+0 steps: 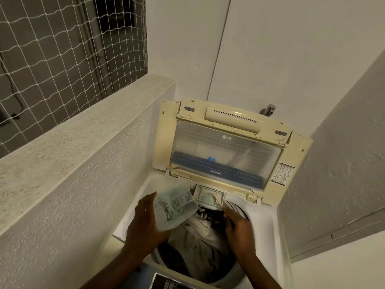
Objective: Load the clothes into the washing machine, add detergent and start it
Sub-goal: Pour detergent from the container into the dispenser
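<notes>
A white top-loading washing machine stands with its yellowed lid raised. White and dark clothes fill the drum. At the drum's back rim a small detergent drawer is pulled out, with pale powder in it. My left hand grips a clear plastic detergent tub, tilted toward the drawer. My right hand is over the clothes just right of the drawer and holds a thin pale scoop whose tip reaches into the drawer.
A rough white parapet wall runs close along the left, with netting above it. White walls close in behind and to the right. A tap sticks out behind the lid. The control panel lies at the bottom edge.
</notes>
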